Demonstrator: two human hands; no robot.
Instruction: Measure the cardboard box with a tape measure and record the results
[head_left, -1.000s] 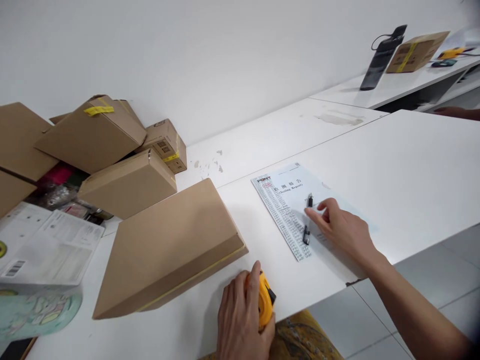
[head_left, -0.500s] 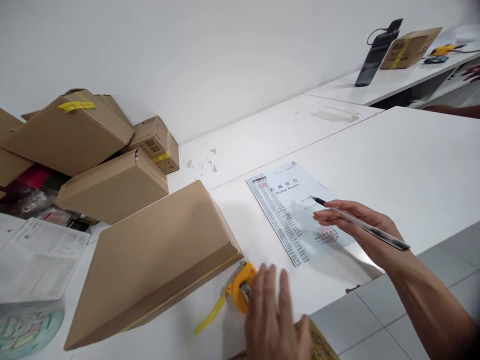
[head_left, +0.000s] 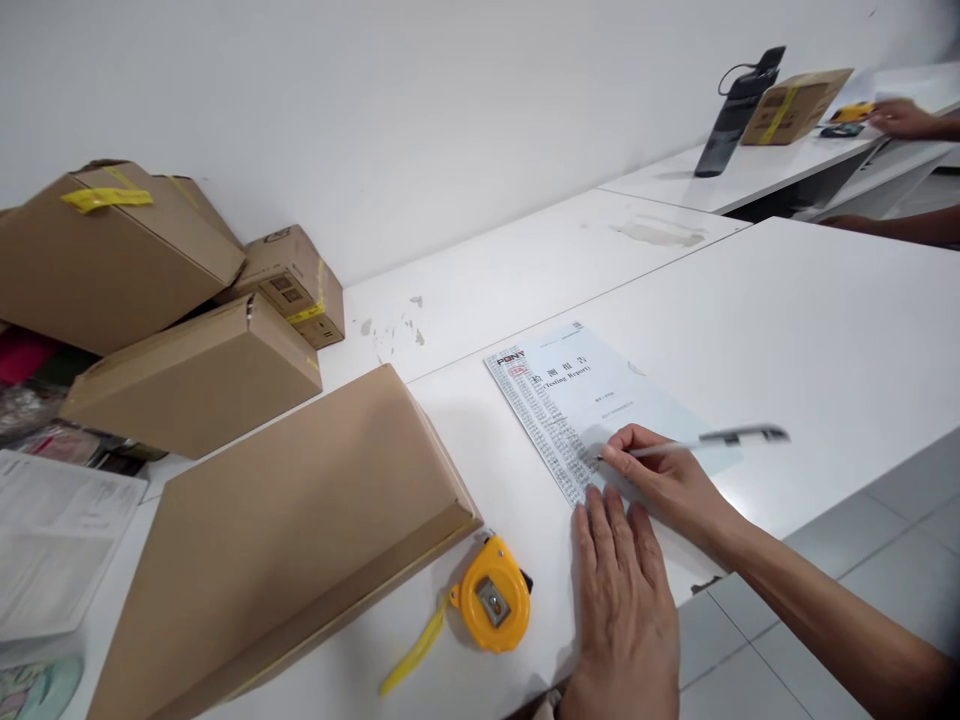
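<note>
My right hand [head_left: 670, 481] is closed around a pen [head_left: 712, 440], with its tip down on a printed report sheet [head_left: 592, 400] on the white table [head_left: 787, 330]. My left hand [head_left: 622, 600] lies flat and open, fingertips on the sheet's near corner. A yellow tape measure [head_left: 491, 597] with a short length of tape pulled out lies on the table just left of my left hand. A large flat cardboard box [head_left: 292, 540] lies further left.
Several cardboard boxes [head_left: 150, 290] are stacked at the back left by the wall, with papers [head_left: 52, 530] in front of them. At the far right another person's hand [head_left: 900, 118] rests on a second table near a box [head_left: 791, 105] and a dark upright device [head_left: 735, 110].
My left hand let go of the tape measure and moved right onto the sheet. My right hand picked up the pen from the sheet and brought its tip down to the paper.
</note>
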